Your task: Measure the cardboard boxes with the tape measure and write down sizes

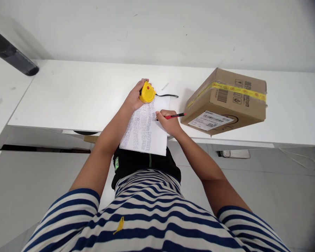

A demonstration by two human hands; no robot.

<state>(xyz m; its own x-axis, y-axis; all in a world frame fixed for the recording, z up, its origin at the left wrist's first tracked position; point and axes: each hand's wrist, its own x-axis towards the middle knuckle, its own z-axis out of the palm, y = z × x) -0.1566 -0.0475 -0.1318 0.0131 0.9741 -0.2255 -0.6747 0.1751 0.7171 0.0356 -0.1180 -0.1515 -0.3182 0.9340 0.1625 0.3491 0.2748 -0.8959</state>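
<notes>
My left hand (134, 97) is closed around a yellow tape measure (147, 92) that rests at the top left corner of a white sheet of paper (147, 127). The sheet is covered with rows of handwriting and hangs over the front edge of the white table (68, 94). My right hand (166, 121) grips a red pen (175, 116) with its tip on the right side of the sheet. A thin black cord (168, 95) trails from the tape measure to the right.
A taped cardboard box (225, 101) with a shipping label and yellow tape sits to the right of my right hand, close to the table's front edge. A dark bar (12, 54) crosses the far left. A white wall rises behind the table.
</notes>
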